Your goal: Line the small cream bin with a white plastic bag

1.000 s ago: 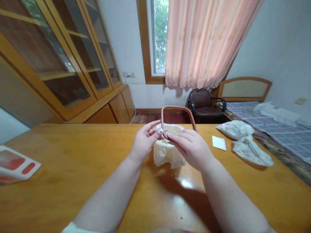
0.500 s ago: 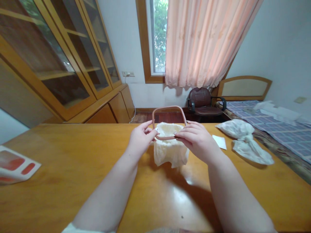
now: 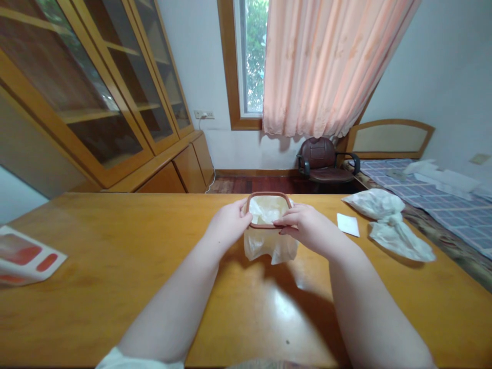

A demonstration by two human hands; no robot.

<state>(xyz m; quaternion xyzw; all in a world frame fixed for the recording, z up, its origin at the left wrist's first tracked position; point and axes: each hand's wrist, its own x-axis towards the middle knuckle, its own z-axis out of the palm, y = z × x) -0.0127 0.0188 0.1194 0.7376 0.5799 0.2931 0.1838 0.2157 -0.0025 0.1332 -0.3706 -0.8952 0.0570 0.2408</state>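
Note:
A brown rectangular ring (image 3: 269, 194) lies level around the top of a small bin, which is lined with a whitish plastic bag (image 3: 271, 245). The bag's edge hangs down over the outside and hides most of the bin. At the ring's left side my left hand (image 3: 230, 221) is closed, with its thumb on the near left corner. My right hand (image 3: 303, 223) grips the right side, its fingers reaching over the near edge.
On the wooden table (image 3: 134, 256) lie a white paper square (image 3: 348, 224) and a knotted plastic bag (image 3: 400, 237) to the right. A white and red box (image 3: 31, 259) is at the left edge. Beyond stand a chair (image 3: 321, 159) and a bed (image 3: 392, 169).
The brown ring's far side has come down, so the tilted ring now sits flat on the lined bin. Both hands stay on its sides.

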